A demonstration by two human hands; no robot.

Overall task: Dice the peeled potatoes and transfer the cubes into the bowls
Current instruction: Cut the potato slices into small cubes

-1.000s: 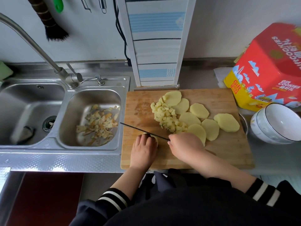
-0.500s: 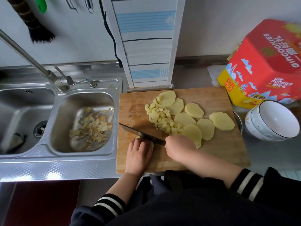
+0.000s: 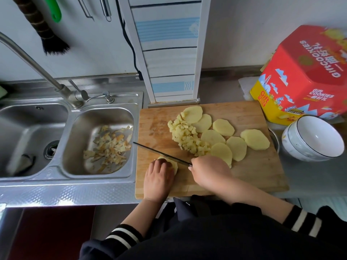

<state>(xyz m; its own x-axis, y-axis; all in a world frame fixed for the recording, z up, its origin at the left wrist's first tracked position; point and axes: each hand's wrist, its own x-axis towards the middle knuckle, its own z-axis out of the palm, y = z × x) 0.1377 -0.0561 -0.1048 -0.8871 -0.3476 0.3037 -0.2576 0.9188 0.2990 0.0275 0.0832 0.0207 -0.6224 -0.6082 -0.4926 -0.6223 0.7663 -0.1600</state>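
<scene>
Potato slice (image 3: 171,164) lying at near edge of cutting board (image 3: 249,175), pinned under curled fingers of left hand (image 3: 159,180). Right hand (image 3: 210,172) gripping knife (image 3: 159,153), blade crossing slice. Diced cubes (image 3: 187,136) and slices (image 3: 236,148) sitting mid-board. Bowls (image 3: 312,139) waiting right, on surface. Peels (image 3: 110,145) lying in sink (image 3: 99,173).

Cutting board (image 3: 244,177) right of the sink (image 3: 105,173), peels (image 3: 110,145) in its near basin. Diced pile (image 3: 185,136) left of the slices (image 3: 236,147) on the board. Stacked bowls (image 3: 311,139) off the right edge, cookie tin (image 3: 304,77) behind them.
</scene>
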